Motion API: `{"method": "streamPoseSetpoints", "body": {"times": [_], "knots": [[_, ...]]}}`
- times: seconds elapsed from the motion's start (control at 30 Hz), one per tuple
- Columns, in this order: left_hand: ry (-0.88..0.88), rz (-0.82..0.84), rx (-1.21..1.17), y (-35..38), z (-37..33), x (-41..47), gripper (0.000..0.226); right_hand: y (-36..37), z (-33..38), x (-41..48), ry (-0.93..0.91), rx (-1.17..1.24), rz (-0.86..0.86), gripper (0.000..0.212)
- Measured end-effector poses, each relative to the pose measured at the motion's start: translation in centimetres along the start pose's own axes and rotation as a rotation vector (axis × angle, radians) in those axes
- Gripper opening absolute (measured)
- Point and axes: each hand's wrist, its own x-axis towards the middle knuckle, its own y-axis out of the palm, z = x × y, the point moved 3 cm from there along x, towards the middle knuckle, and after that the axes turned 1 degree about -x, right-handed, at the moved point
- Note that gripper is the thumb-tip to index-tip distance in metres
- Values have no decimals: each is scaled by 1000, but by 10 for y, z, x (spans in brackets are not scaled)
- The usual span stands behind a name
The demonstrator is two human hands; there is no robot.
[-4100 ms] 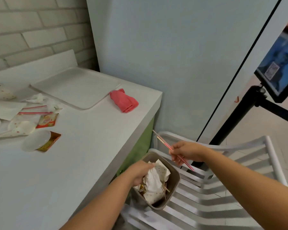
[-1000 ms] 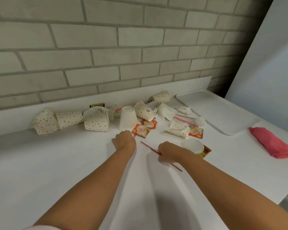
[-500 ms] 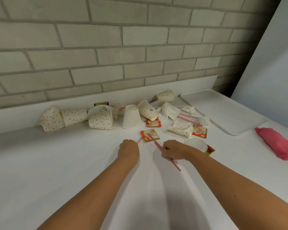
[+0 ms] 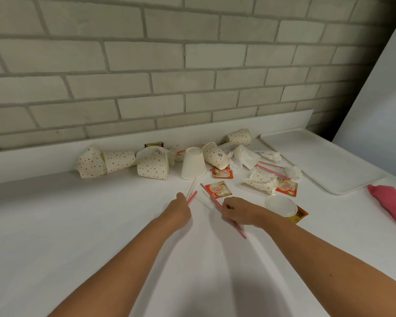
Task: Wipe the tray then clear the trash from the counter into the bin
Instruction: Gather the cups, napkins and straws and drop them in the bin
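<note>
On the white counter (image 4: 55, 225) lies a heap of trash: several dotted paper cups (image 4: 153, 166), a plain white cup (image 4: 193, 164) upside down, red sachets (image 4: 218, 189), crumpled tissues (image 4: 293, 172) and striped straws. My left hand (image 4: 178, 210) pinches two red-striped straws (image 4: 191, 195) just in front of the white cup. My right hand (image 4: 237, 210) grips a pair of long striped straws (image 4: 209, 195) that slant under its fingers. The white tray (image 4: 325, 161) lies at the back right. The bin is out of view.
A rolled pink cloth (image 4: 391, 202) lies right of the tray near the counter's edge. A white lid (image 4: 282, 205) rests on a brown sachet (image 4: 300, 215) beside my right hand. A brick wall (image 4: 169, 65) backs the counter; a white panel (image 4: 380, 110) stands at the right.
I turned from the bin on the chair back to the counter. In the last second my left hand picked straws up by the white cup, and my right hand's straws slid forward.
</note>
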Motion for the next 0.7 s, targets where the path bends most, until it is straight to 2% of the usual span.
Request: {"method": "streamPoseSetpoints", "body": {"times": [0.07, 0.13, 0.23, 0.33, 0.53, 0.7], "knots": [[13, -45, -115, -9, 5, -1, 27, 5, 14, 2, -30, 115, 18, 17], [36, -98, -349, -17, 10, -2, 28, 13, 32, 9, -67, 255, 25, 21], [33, -164, -593, -28, 17, -6, 37, 26, 60, 23, -118, 425, 17, 20], [0, -193, -690, -33, 26, -8, 47, 33, 91, 30, -188, 446, 24, 18], [-62, -289, -822, -38, 53, 6, 27, 50, 127, 42, -309, 387, 14, 17], [-130, -313, -896, -51, 73, 18, 30, 41, 130, 54, -294, 448, -15, 15]]}}
